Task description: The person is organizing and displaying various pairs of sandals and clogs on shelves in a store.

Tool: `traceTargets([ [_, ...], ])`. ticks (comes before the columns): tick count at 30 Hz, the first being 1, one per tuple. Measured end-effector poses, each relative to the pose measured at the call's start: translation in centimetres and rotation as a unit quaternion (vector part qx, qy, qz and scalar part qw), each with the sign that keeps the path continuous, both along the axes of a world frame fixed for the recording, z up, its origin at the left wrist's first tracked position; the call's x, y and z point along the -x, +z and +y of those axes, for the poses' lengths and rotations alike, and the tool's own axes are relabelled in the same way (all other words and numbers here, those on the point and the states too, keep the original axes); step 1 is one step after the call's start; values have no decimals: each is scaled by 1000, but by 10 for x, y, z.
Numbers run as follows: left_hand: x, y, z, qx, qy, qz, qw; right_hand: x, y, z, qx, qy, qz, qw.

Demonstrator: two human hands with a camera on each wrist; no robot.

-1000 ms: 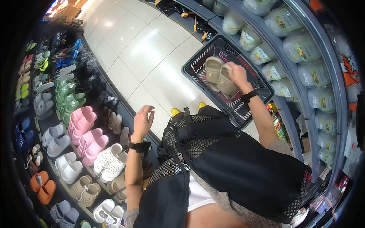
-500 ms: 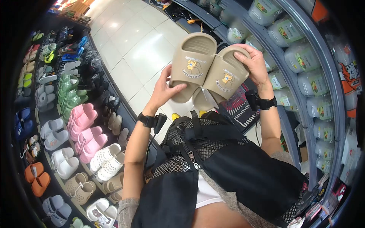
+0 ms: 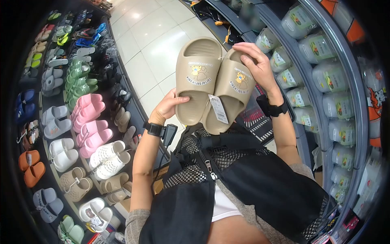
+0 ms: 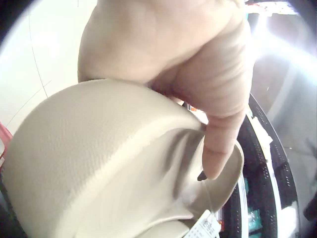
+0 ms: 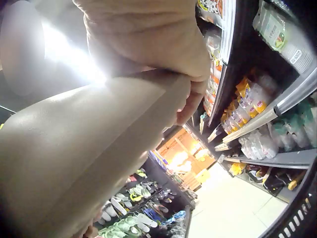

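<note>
head: bright, glare on floor tiles [image 3: 156,53] | edges bowed, corners black | 2 wrist views: white glare streaks

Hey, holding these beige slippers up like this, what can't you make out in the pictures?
- Tag print: too small in the head view; the bottom edge cuts the tag off in the left wrist view.
- Left hand: most fingers hidden behind the beige slippers in the head view.
- Basket: largely covered by the slippers in the head view, so its contents are unclear.
</note>
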State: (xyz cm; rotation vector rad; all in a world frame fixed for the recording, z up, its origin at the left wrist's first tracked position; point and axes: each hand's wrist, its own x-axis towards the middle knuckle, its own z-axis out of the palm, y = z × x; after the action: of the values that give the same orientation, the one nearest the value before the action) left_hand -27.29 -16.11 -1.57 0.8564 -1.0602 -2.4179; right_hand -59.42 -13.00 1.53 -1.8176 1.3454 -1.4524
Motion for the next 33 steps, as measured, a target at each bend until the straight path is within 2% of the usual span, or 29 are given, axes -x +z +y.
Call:
traceTargets([
  [4, -5, 2, 2, -36, 25, 15, 999, -8, 16, 0, 25, 14, 37, 999],
  [6, -1, 10, 6, -37, 34, 15, 999, -13, 21, 1, 14, -23, 165, 986],
  [7, -1, 13, 8, -35, 37, 16, 999, -15, 25, 1, 17, -21, 166, 986],
  [9, 2, 20, 11, 44, 38, 1, 998, -17, 29, -1, 16, -27, 147, 989],
  [13, 0, 26, 17, 60, 44, -15, 997, -20, 41, -2, -27, -7, 136, 990],
  [18, -1, 28, 24, 68, 53, -26, 996, -29, 55, -3, -10, 8, 141, 990],
  [21, -6, 29, 26, 72, 68, -23, 995, -30, 53, -9, 17, 38, 205, 978],
  [23, -12, 24, 26, 105, 15, -11, 994, -36, 56, -9, 6, 49, 189, 981],
  [27, -18, 32, 30, 150, 73, -10, 986, -45, 55, -17, 1, 74, 155, 985],
  [29, -22, 32, 27, 201, 48, -66, 976, -51, 55, -22, 4, 94, 138, 986],
  [33, -37, 36, 34, 220, 71, -82, 969, -62, 52, -32, 48, 114, 90, 988],
])
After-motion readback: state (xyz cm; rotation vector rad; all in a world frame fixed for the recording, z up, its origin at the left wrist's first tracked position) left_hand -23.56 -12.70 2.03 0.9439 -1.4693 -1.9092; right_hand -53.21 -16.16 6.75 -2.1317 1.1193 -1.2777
